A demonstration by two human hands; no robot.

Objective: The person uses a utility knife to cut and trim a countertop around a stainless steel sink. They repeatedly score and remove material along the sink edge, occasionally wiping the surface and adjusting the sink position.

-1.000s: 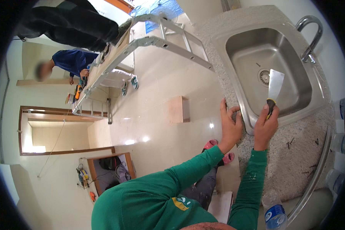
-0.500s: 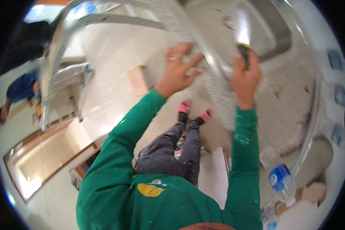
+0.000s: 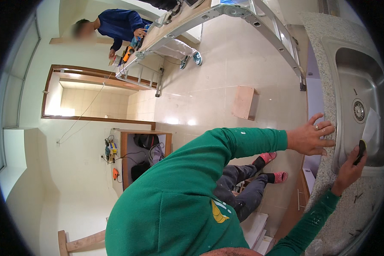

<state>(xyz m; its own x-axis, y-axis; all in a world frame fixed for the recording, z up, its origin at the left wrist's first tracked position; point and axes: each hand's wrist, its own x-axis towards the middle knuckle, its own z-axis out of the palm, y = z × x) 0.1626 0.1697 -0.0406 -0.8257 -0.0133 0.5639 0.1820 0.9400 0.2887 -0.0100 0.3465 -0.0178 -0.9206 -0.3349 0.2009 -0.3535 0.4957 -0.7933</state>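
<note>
My right hand (image 3: 349,174) is closed around the dark handle of a putty knife (image 3: 371,124), whose pale, broad blade points away from me over the steel sink (image 3: 350,64). Part of the basin and drain shows beside the blade. On the near edge of the speckled stone countertop (image 3: 326,187), my left hand (image 3: 312,137) lies with fingers spread and a ring on one of them. It holds nothing. Small dark scraps lie on the counter close to my right forearm.
A metal folding ladder-like platform (image 3: 254,27) spans the far side. Another person in a dark blue top (image 3: 121,25) is beside it, near an orange tool (image 3: 128,54). A wooden box (image 3: 243,102) stands on the tiled floor; an open cabinet (image 3: 123,149) holds bags.
The view has swung left, so the sink now sits at the right and more of the room shows. My right hand still grips the putty knife; my left stays at the counter's edge.
</note>
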